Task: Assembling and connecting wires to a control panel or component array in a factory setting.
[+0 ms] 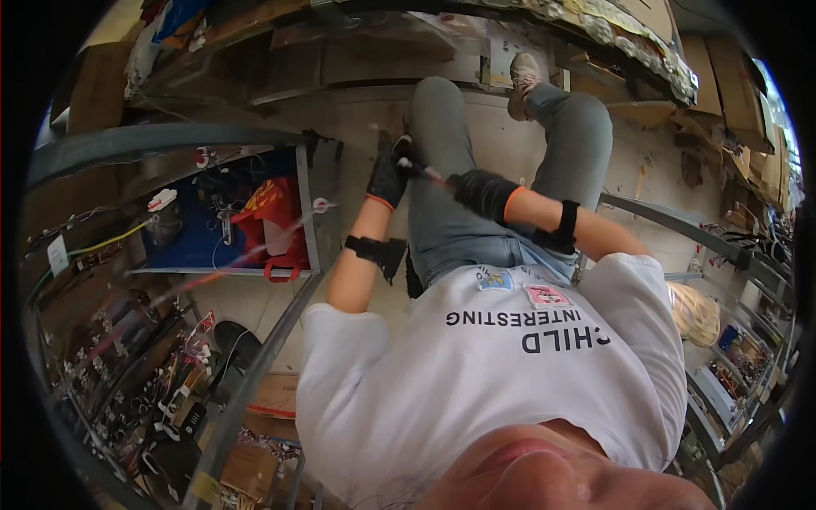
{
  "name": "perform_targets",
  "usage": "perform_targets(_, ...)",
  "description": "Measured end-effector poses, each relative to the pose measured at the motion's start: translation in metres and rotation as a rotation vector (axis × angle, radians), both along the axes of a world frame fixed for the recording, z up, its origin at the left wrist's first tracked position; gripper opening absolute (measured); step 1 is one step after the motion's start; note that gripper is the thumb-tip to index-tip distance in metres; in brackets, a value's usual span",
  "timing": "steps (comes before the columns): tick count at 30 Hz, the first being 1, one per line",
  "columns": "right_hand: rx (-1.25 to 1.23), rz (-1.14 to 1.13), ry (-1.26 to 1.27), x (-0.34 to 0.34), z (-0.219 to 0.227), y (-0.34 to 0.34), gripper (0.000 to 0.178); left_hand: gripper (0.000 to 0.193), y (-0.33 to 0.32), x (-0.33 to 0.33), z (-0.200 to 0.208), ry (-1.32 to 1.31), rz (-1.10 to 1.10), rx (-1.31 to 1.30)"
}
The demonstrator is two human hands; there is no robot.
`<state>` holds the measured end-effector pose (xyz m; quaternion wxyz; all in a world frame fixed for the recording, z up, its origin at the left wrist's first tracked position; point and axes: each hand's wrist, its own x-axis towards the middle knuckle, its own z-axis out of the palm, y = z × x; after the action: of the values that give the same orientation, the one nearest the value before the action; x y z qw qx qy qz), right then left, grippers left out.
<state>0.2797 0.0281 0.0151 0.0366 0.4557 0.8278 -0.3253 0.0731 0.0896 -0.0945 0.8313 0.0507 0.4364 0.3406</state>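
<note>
One thin blurred pc (434, 176) looks gripped in R hand (484, 194), fingers closed; L hand (387, 176) fingers, I can't tell. If R grip slips, pc could drop to floor (348, 115).

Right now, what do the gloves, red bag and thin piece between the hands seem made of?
Gloves: probably fabric, perhaps coated; the black looks matte, with orange cuff edges.
Red bag: likely smooth thin plastic or cloth, going by its limp folds; can't tell which.
Thin piece: perhaps plastic, reddish with a pale end, but blur hides material and finish.
</note>
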Motion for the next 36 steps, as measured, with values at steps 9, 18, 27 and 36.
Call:
perform_targets(9,-0.224,0.077,0.304,-0.037,0.026,0.052,0.021,0.042,-0.007,-0.073,0.145,0.103,-0.054,0.351)
perform_targets(18,-0.316,-0.437,1.084,-0.064,0.048,0.198,0.030,0.043,-0.034,-0.103,0.164,-0.126,-0.027,0.303)
perform_targets(27,-0.791,-0.297,1.400,-0.078,0.074,0.229,0.034,0.050,-0.022,-0.103,0.161,0.087,-0.117,0.300)
perform_targets(36,0.279,-0.652,0.888,-0.100,0.091,0.220,0.015,0.040,0.004,-0.099,0.154,0.053,-0.053,0.226)
